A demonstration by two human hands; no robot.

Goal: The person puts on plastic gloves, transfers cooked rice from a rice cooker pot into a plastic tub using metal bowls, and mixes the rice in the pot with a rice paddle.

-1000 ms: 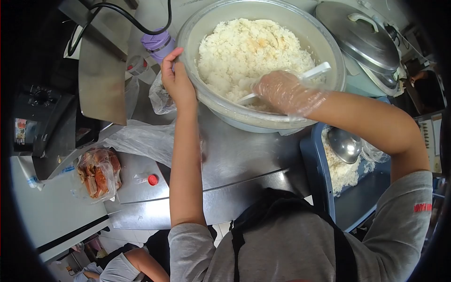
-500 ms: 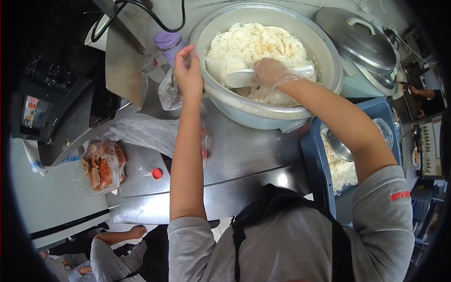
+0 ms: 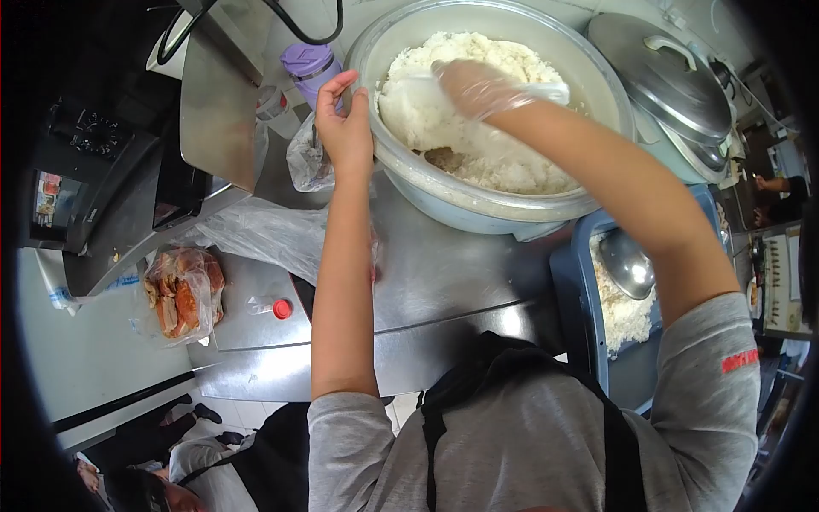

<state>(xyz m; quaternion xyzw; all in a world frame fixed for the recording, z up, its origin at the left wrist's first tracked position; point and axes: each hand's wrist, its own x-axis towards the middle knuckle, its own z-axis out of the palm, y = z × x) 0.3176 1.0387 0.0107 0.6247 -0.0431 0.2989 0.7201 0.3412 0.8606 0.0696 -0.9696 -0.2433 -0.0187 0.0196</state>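
Observation:
A large round tub (image 3: 495,202) holds a heap of white cooked rice (image 3: 512,51). Inside it, my right hand (image 3: 478,90), in a clear plastic glove, is closed around a white rice paddle (image 3: 553,90). The paddle is smeared by motion and lies across the rice. A darker patch of the bottom shows in the near part of the tub. My left hand (image 3: 344,124) is bare and rests against the tub's left rim, thumb and fingers apart, holding nothing.
A blue bin (image 3: 597,341) with rice and a metal bowl (image 3: 628,264) stands at right. A purple-lidded cup (image 3: 309,68), plastic bag (image 3: 264,230), bagged meat (image 3: 188,294) and red-capped bottle (image 3: 280,308) are at left. Another person (image 3: 213,461) is lower left.
My right hand and the paddle have moved up and left over the rice, uncovering the near part of the tub. My left hand stays at the rim. The person at lower left has shifted.

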